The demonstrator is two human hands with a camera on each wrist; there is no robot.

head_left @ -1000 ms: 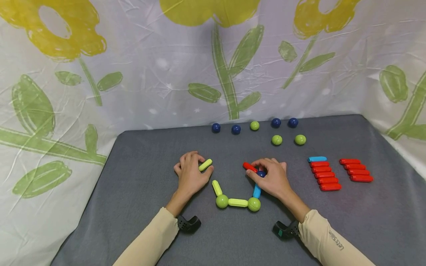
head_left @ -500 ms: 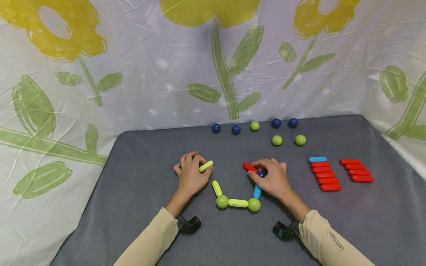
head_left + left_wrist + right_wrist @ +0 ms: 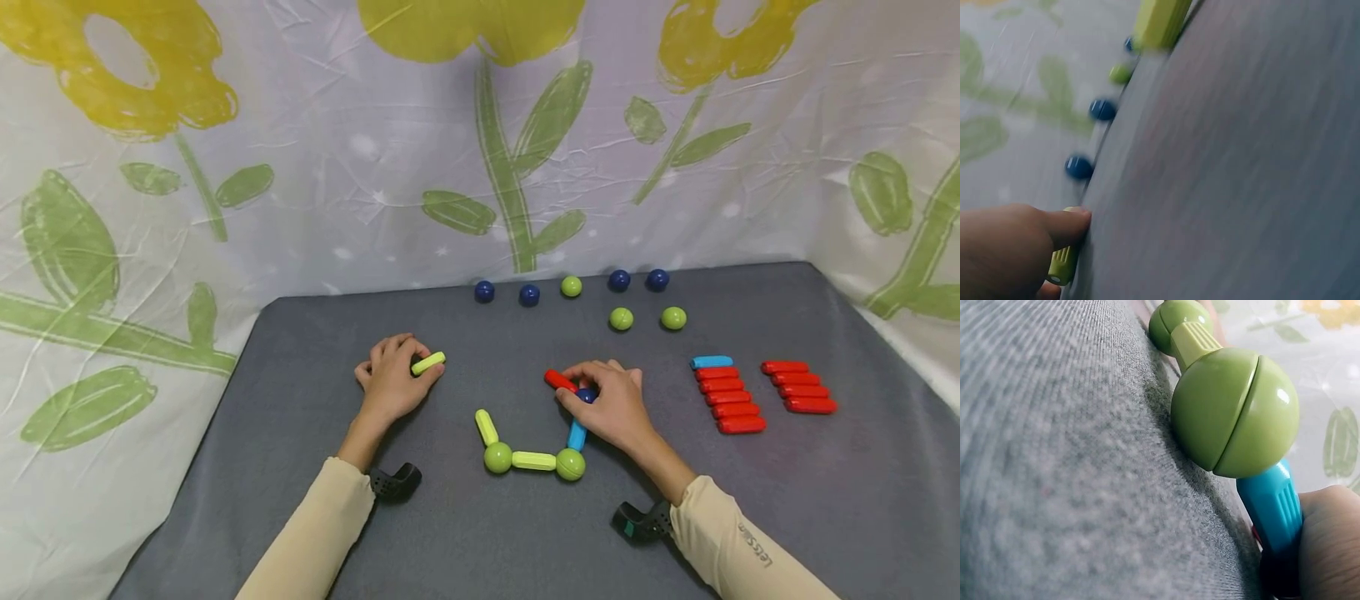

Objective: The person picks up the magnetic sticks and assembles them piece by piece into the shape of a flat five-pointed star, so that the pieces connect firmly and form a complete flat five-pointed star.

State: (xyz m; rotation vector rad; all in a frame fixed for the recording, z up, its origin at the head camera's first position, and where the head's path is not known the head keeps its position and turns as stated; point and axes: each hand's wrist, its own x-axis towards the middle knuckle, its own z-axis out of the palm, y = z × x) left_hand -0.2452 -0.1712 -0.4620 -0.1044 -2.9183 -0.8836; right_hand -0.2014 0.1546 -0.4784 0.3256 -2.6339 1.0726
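My left hand [image 3: 392, 383] pinches a yellow-green ribbed rod [image 3: 428, 363] between thumb and fingers, out to the left of the joined pieces. In the left wrist view the thumb lies across that rod [image 3: 1062, 265]. My right hand [image 3: 611, 404] grips a dark blue ball [image 3: 587, 396], partly hidden by the fingers. From that ball a red rod [image 3: 559, 381] points up-left and a light blue rod [image 3: 577, 434] runs down to a green ball [image 3: 571, 464]. A yellow-green rod [image 3: 533, 461] links it to a second green ball [image 3: 498, 457], which bears another yellow-green rod [image 3: 486, 427].
Loose dark blue balls [image 3: 529, 295] and green balls [image 3: 621, 318] lie along the back of the grey table [image 3: 225, 500]. Right of my right hand are two columns of red rods [image 3: 731, 411], one topped by a light blue rod [image 3: 712, 362]. A flowered cloth [image 3: 315, 167] hangs behind.
My left hand has moved left with its yellow-green rod, away from the joined pieces. The right hand keeps its grip in nearly the same place.
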